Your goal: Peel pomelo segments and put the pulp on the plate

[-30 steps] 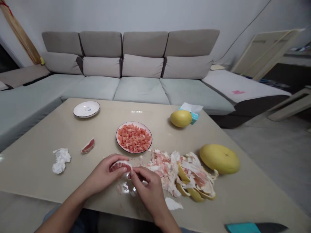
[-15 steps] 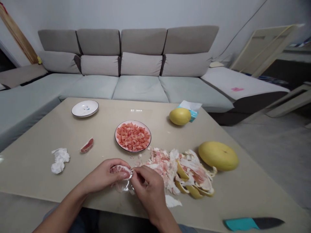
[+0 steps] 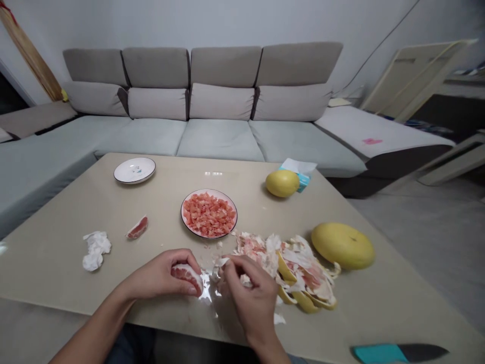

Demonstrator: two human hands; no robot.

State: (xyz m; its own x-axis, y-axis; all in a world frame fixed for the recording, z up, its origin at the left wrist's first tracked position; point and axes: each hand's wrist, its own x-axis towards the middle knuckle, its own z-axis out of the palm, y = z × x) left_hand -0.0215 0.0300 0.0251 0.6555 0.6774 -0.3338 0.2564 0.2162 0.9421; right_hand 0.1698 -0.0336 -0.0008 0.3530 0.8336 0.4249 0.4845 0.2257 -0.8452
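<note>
Handling of a pomelo segment [image 3: 183,273] over a table [image 3: 94,202], with likely sources of error. Too firm a squeeze by the left hand [image 3: 162,274] could have crushed the flesh, since the pulp appeared soft; too loose a hold could have let the curved wedge slip. Scraps shed by the right hand [image 3: 258,289] might have strayed among the red pulp [image 3: 209,213], because loose bits lay just beside the plate [image 3: 188,227]. The segment sat within the curled left hand, between thumb and fingers, its whitish edge facing the right hand and clear of it. The right hand, placed between the segment and the heap of peel and membrane [image 3: 299,258], pinched a whitish scrap [image 3: 223,262] at its fingertips. Whether the bright patches below were juice or reflected light could not be told
</note>
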